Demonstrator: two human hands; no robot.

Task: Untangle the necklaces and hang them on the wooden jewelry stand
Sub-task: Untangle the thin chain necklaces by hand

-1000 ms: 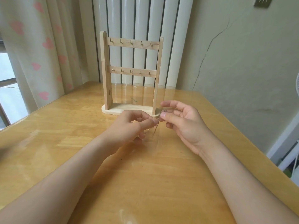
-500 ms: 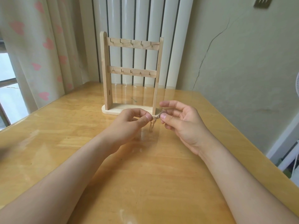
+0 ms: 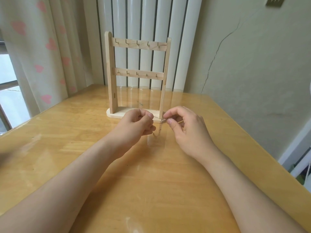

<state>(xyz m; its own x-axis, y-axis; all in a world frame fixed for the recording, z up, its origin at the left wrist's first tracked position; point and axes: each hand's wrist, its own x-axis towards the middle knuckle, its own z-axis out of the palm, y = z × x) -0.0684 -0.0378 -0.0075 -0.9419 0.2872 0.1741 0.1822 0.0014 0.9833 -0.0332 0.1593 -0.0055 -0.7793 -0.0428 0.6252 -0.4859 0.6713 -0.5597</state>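
Your left hand is curled into a loose fist, with thumb and forefinger pinching one end of a short run of the necklaces. Your right hand pinches the other end between thumb and forefinger, its remaining fingers bent loosely behind. A second ago your fingertips were almost touching over a small bunch of chain. Now the two hands have drawn a little apart, so a thin stretch of chain runs nearly level between them, and your left fist has turned more closed, with the knuckles up. Below that stretch a slack loop hangs down toward the table; it is too fine and blurred to tell whether it touches the wood, or how many strands are in it. Both forearms reach in from the near edge, above the glossy tabletop. Just beyond your knuckles stands the wooden jewelry stand, upright on its oval base in the same spot as before, its two crossbars each carrying a row of small metal hooks. The chain is in front of the base and not on any hook. Behind the stand are tall white ribbed panels, a curtain printed with pink hearts to the left, and a pale wall with a long crack to the right.
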